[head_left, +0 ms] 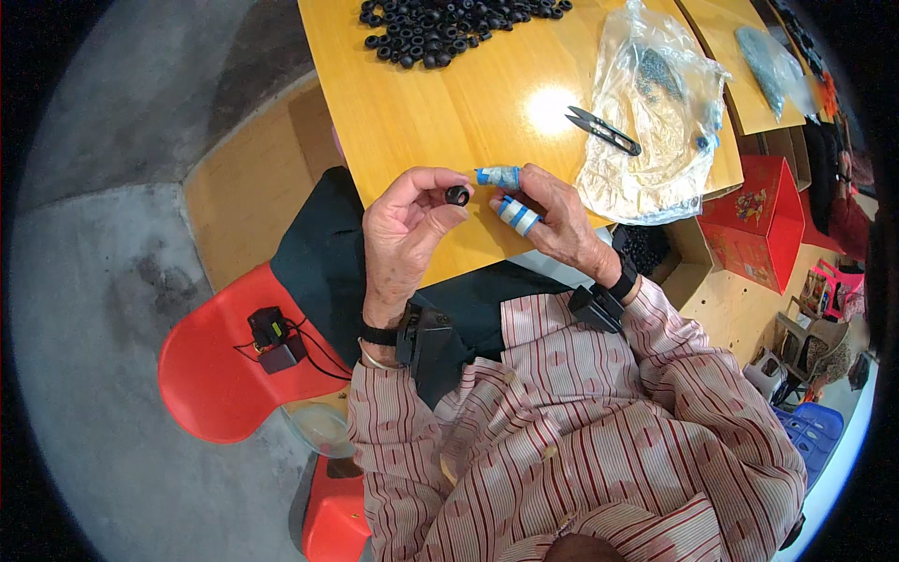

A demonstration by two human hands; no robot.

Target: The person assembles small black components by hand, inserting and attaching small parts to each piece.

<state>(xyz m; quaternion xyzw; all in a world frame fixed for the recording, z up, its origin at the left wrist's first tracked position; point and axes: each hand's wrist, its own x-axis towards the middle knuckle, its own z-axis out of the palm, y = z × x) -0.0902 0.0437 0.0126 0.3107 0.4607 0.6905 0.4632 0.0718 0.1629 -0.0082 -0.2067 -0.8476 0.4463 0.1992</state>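
Note:
Between the thumb and fingers of my left hand [403, 220] I pinch a small black ring-shaped part [457, 195], its round hole facing up. My right hand [565, 222] is just beside it, with thumb and forefinger apart. Blue and white tape [518, 215] wraps the thumb, and more blue tape covers the forefinger. I see nothing held between these two fingers; the other fingers are curled out of sight. Both hands are over the near edge of the yellow wooden table [440, 112].
A pile of similar black parts [435, 28] lies at the far edge. Black thread snips [604, 131] rest on a clear plastic bag [646, 169] to the right. A red box [754, 225] and a cardboard box [685, 267] stand beyond. A red chair [225, 361] is at left.

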